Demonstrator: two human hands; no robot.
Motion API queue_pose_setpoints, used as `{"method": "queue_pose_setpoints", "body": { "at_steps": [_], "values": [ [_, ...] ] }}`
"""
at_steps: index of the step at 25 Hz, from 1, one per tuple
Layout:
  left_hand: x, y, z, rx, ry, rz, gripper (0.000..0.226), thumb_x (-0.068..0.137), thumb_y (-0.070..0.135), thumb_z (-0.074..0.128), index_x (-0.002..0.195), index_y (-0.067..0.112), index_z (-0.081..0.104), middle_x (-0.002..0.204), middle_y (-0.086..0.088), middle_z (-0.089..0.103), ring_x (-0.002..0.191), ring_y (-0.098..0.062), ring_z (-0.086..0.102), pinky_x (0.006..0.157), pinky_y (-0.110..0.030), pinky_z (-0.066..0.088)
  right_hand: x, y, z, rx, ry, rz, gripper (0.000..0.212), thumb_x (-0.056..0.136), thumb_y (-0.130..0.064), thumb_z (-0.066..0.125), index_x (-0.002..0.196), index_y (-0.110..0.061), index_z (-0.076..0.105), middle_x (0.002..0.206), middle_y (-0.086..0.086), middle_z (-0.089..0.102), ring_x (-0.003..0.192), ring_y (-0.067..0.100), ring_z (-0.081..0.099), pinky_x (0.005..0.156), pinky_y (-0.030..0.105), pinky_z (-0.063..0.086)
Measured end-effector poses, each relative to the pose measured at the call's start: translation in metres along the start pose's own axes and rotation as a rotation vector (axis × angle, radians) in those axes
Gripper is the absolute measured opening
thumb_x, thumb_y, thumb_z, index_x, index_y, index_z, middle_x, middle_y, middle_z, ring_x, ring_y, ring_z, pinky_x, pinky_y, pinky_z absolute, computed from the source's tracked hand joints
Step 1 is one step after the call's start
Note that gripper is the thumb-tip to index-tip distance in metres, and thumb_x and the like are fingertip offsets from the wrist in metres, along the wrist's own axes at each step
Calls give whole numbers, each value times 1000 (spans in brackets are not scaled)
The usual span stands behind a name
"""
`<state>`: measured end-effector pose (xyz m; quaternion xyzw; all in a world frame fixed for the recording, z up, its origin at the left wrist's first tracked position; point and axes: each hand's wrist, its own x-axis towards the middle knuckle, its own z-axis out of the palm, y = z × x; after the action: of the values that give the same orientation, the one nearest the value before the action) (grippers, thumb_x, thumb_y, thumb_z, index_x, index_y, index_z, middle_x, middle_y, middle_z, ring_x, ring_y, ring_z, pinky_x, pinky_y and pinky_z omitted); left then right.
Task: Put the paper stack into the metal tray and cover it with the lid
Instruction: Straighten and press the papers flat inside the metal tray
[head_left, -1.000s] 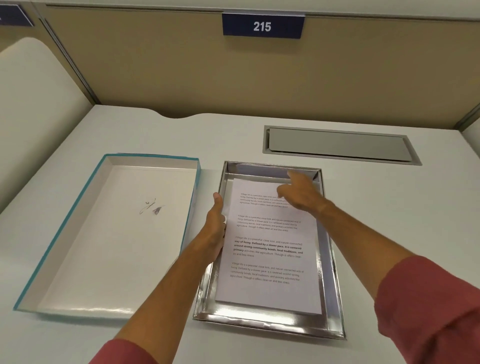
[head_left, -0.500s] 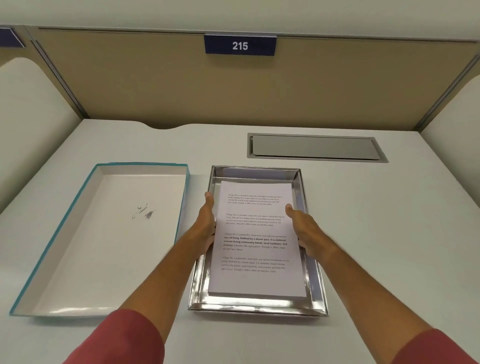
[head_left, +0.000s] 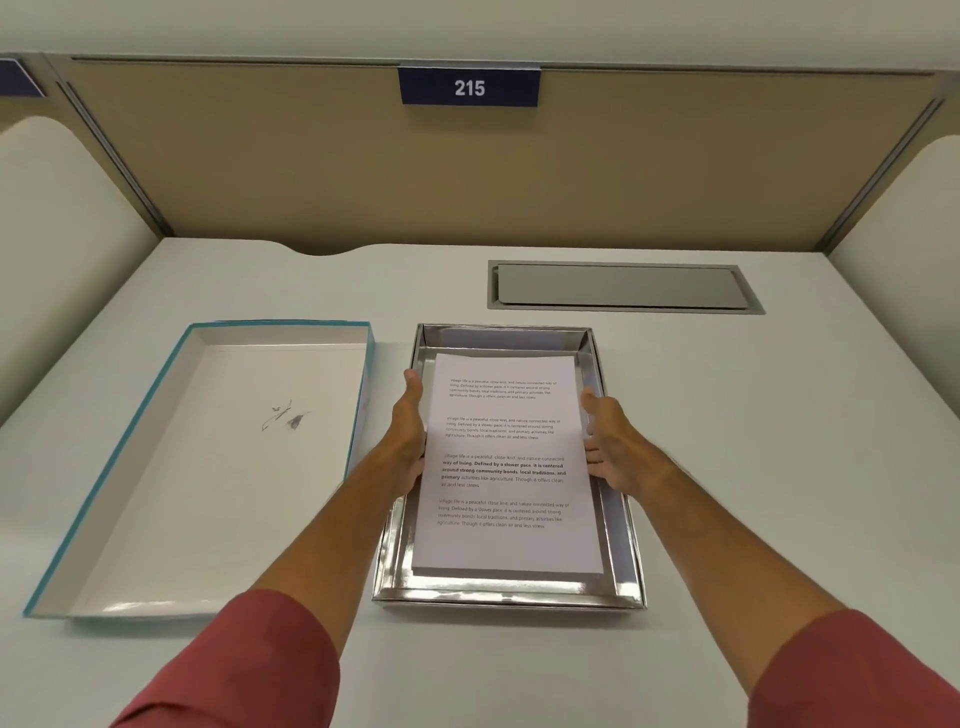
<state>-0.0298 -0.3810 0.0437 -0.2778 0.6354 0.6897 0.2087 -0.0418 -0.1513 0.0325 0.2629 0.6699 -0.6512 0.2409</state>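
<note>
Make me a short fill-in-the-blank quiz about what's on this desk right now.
1. The paper stack lies inside the ____ tray.
2. The lid with the teal edge lies to the ____ of the tray.
3. The sign on the partition reads ____.
4. The left hand and right hand press the stack's ____.

Missing: metal; left; 215; sides

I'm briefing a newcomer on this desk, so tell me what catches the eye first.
The shiny metal tray at centre stands out, with a printed paper stack lying inside it. The left hand and right hand press flat against the stack's long sides. To the left, the teal-edged lid lies upturned on the desk.
</note>
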Motion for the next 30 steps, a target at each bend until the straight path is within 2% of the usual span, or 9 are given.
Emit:
{"method": "queue_pose_setpoints", "body": {
  "at_steps": [3,5,9,12,17,20,22,24,30],
  "values": [
    [0,-1,0,36,-19,1,90,85,74,14,143,9,36,89,-3,56,39,-8,63,40,-25,49,-1,-1,1,-8,-6,8,37,97,-56,30,86,-28,50,74,-2,66,71,18,63,58,31,49],
    [-3,-1,2,58,-48,29,79,87,71,15,141,18,37,99,-2,52,42,-5,64,38,-21,51,-3,0,2,-16,-26,5,34,96,-57,32,85,-34,54,67,-7,70,68,15,66,51,29,48],
    [-1,-1,5,230,-29,118,66,91,66,22,132,23,49,132,5,52,108,-24,61,96,-45,47,-6,6,6,-142,-37,-73,39,96,-51,37,109,-23,61,91,3,74,83,24,69,63,35,54],
    [-4,-5,11,520,88,154,71,91,63,27,138,13,45,139,-13,52,119,-39,54,104,-56,40,-7,9,7,-249,71,-167,35,93,-46,46,104,-18,64,92,3,70,90,28,67,91,47,53],
    [-26,-18,18,712,140,475,61,92,50,45,143,17,34,148,-9,43,130,-35,46,104,-50,40,-25,12,7,-406,159,-309,43,91,-48,53,119,-16,54,97,-2,64,70,4,53,59,20,41],
    [-33,-31,8,1048,246,602,77,88,59,44,149,22,15,160,-6,17,145,-31,18,114,-51,21,-34,22,13,-674,214,-602,63,88,-51,57,137,-14,45,141,10,53,112,17,54,90,30,46],
    [-36,-35,-2,1199,361,623,87,86,64,40,151,20,0,161,-8,-4,148,-29,-2,118,-47,3,-37,27,22,-924,209,-680,83,86,-61,49,151,-17,22,161,8,21,145,26,25,115,43,26],
    [-43,-38,-13,1316,451,641,92,84,69,32,151,18,-6,160,-10,-12,147,-28,-11,117,-45,-6,-38,29,33,-1076,206,-755,91,85,-68,43,154,-20,7,164,6,1,151,26,3,120,44,7],
    [-57,-44,-40,1411,566,582,94,84,69,32,150,16,-10,158,-13,-18,146,-30,-17,119,-49,-4,-52,35,73,-1242,199,-961,97,81,-74,34,154,-18,2,163,10,-8,150,27,-9,117,41,-11]
  ]
}}
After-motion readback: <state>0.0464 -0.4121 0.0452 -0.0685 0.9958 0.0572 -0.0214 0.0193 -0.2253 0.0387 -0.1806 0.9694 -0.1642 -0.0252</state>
